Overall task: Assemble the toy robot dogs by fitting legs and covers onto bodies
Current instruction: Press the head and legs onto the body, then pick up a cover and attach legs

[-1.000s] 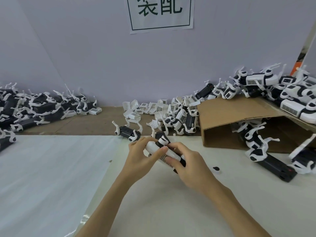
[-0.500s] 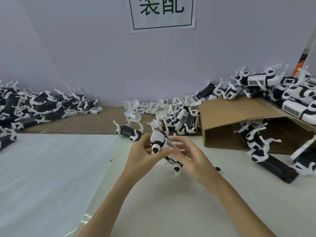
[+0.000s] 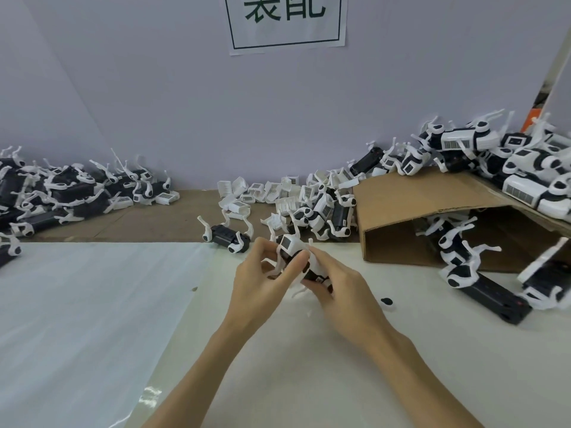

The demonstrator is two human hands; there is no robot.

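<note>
Head view: both hands meet above the pale table (image 3: 309, 366), holding one toy robot dog (image 3: 293, 248) between them. The left hand (image 3: 259, 282) curls its fingers round the near-left side of the dog, thumb laid across its dark middle; the right hand (image 3: 336, 288) grips the lower right end, fingers wrapped under the body. Each grip is closed on the toy. A white cover with a small grey panel faces up at the top, and thin white legs poke out below the fingers.

Just behind the hands lies a black body with white legs (image 3: 227, 237), at the edge of the brown strip. Beyond it sits a scatter of loose white covers (image 3: 262, 193) against the wall. To the right a tipped cardboard box (image 3: 417, 211) carries a heap of finished dogs (image 3: 463, 143) on top, with more spilling from its open mouth. A long black body (image 3: 491, 296) lies on the table beside it. A small black piece (image 3: 386, 301) rests near the right wrist. At far left is another pile of dogs (image 3: 61, 189). A paper sign (image 3: 287, 23) hangs on the wall.
</note>
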